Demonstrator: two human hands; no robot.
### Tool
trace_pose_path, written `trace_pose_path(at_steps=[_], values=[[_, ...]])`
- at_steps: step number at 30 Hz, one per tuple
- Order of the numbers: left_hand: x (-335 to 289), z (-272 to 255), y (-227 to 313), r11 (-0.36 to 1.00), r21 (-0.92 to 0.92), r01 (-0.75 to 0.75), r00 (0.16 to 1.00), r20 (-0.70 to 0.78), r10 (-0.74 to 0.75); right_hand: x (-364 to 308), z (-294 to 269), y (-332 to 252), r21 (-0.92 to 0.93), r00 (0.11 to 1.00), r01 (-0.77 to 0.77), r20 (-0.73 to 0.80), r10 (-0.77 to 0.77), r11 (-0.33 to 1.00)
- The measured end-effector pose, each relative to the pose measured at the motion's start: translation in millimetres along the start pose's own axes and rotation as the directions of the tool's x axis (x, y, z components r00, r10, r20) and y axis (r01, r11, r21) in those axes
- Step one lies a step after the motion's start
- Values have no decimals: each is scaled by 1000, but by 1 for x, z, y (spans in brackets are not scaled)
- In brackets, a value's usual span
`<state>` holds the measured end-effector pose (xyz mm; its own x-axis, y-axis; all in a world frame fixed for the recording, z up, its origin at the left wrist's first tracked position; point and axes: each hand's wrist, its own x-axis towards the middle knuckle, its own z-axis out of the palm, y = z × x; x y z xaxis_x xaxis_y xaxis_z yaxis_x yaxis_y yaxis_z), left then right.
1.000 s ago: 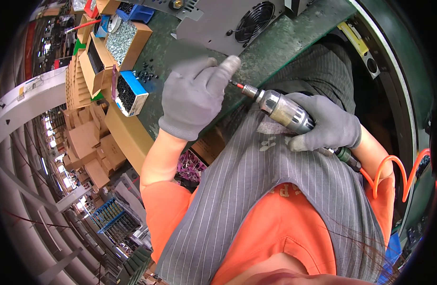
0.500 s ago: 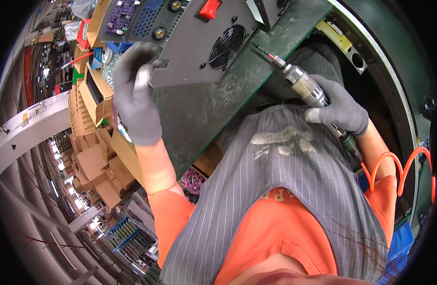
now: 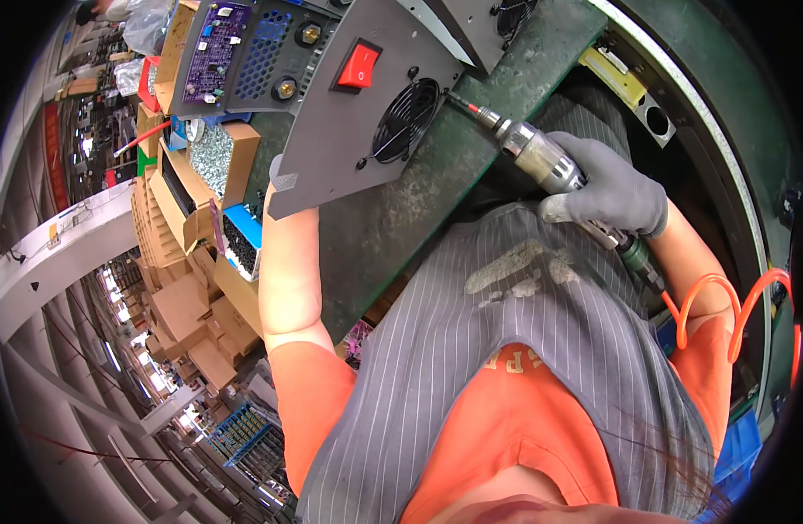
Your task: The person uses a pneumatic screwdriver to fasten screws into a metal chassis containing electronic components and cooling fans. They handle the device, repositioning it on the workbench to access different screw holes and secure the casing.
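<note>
My gloved right hand [image 3: 613, 185] is closed around a pneumatic screwdriver [image 3: 541, 157], fed by a coiled orange air hose [image 3: 709, 284]. The bit points up and left, close to the edge of a round black fan guard [image 3: 406, 122] on a grey metal panel [image 3: 327, 144]. A red rocker switch [image 3: 358, 66] sits in the same panel. Behind the panel's lower left edge is my gloved left hand [image 3: 276, 168]; only a sliver of it shows and its fingers are hidden. Whether it grips the panel cannot be seen.
The green workbench [image 3: 366, 227] lies under the panel. Left of it are a carton of small silvery screws [image 3: 211, 157], a blue-edged box of black parts [image 3: 241, 240] and stacked cartons [image 3: 179, 301]. A purple circuit board [image 3: 216, 52] is at upper left, a yellow bracket [image 3: 615, 74] at right.
My left hand has gone from beside the panel to behind its edge. The panel has shifted left and down. The screwdriver has moved slightly up and left, bringing its bit close to the fan guard.
</note>
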<state>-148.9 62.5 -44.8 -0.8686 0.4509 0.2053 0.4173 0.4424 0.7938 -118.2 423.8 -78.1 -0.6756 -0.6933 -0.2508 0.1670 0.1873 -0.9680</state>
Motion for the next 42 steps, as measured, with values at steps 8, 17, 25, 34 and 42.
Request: trace_pose_path(at_steps=[8, 17, 25, 34, 42], values=[[-3, 1, -10, 999, 23, -25, 999, 26, 25, -16, -2, -20, -24, 999, -37, -36, 36, 999], [-7, 3, -18, 997, 49, -63, 997, 42, 61, -19, 5, -43, 41, 999, 30, -43, -28, 999], [-13, 8, -26, 986, 103, -130, 991, 45, 126, -16, 8, -44, 117, 998, 33, -48, -28, 993], [17, 9, 18, 888, 221, -403, 915, 100, 390, -15, 7, -63, -392, 989, -5, -135, -52, 920], [18, 13, 23, 868, 231, -440, 898, 109, 426, -12, -1, -64, 185, 996, -85, 25, 82, 979]])
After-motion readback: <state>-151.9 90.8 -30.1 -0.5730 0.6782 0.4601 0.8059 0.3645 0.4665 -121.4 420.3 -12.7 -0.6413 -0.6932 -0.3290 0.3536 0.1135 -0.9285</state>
